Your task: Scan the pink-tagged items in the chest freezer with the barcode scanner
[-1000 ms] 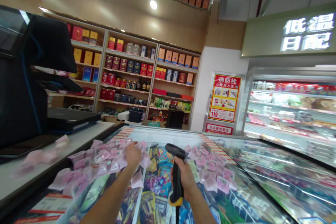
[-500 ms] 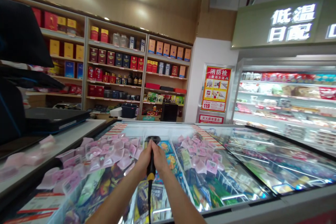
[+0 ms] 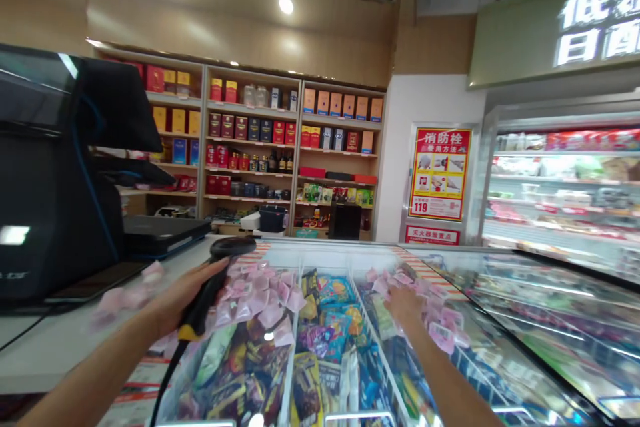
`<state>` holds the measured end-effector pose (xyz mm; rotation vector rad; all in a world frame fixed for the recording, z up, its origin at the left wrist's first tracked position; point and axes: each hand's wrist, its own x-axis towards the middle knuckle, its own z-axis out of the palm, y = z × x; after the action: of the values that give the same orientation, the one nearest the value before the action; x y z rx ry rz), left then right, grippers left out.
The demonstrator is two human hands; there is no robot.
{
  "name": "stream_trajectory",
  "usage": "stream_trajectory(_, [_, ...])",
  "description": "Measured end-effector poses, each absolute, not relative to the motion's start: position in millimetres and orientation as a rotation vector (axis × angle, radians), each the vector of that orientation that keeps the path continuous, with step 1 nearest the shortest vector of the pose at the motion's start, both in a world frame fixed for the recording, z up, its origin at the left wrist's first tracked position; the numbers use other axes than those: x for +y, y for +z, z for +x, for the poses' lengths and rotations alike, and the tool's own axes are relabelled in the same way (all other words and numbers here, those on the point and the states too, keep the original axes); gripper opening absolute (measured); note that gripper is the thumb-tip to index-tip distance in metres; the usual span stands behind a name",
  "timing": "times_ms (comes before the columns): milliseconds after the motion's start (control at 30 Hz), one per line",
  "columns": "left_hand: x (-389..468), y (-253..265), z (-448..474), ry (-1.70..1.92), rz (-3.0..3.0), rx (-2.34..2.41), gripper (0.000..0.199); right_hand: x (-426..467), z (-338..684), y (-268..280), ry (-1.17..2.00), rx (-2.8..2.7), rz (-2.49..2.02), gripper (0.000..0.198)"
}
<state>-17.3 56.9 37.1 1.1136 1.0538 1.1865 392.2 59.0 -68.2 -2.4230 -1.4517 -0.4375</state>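
On the left, my left hand (image 3: 181, 293) is wrapped round the handle of a black and yellow barcode scanner (image 3: 206, 297). The scanner's head points away from me, and its cord hangs down past my wrist. My right hand (image 3: 404, 307) reaches down at the right-hand pile of small pink plastic cups (image 3: 443, 333) on the freezer's glass top; its fingertips are blurred among the cups, so I cannot make out their grip. Another pile of pink cups (image 3: 255, 293), some with barcode labels, lies on the glass between my hands.
Below the glass are wire baskets of packaged frozen goods (image 3: 335, 320). To the left, a counter (image 3: 45, 353) bears a black checkout terminal (image 3: 45, 187) and more pink cups (image 3: 123, 300). Shelves of boxes (image 3: 250, 127) line the far wall; a lit chiller (image 3: 565, 187) stands at right.
My hands, together around the scanner before, have parted. The left has carried the scanner leftward; the right has let go and moved right to the cups. The view has turned left.
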Motion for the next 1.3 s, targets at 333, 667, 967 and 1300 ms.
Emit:
stream_trajectory(333, [31.0, -21.6, 18.8, 1.144, 1.204, 0.984, 0.031, 65.6, 378.4, -77.7, -0.381, -1.663, -2.242, 0.03])
stream_trajectory(667, [13.5, -24.4, 34.0, 1.094, 1.234, 0.879, 0.031, 76.7, 348.4, -66.5, -0.274, -1.574, -1.862, 0.035])
stream_trajectory(967, [-0.4, -11.5, 43.0, 0.98, 1.362, 0.845, 0.031, 92.3, 290.5, -61.6, -0.136, -1.487, -1.614, 0.048])
stream_trajectory(1300, [0.2, -4.2, 34.0, 0.957, 1.421, 0.841, 0.028, 94.7, 284.5, -65.4, -0.092, -1.513, -1.652, 0.05])
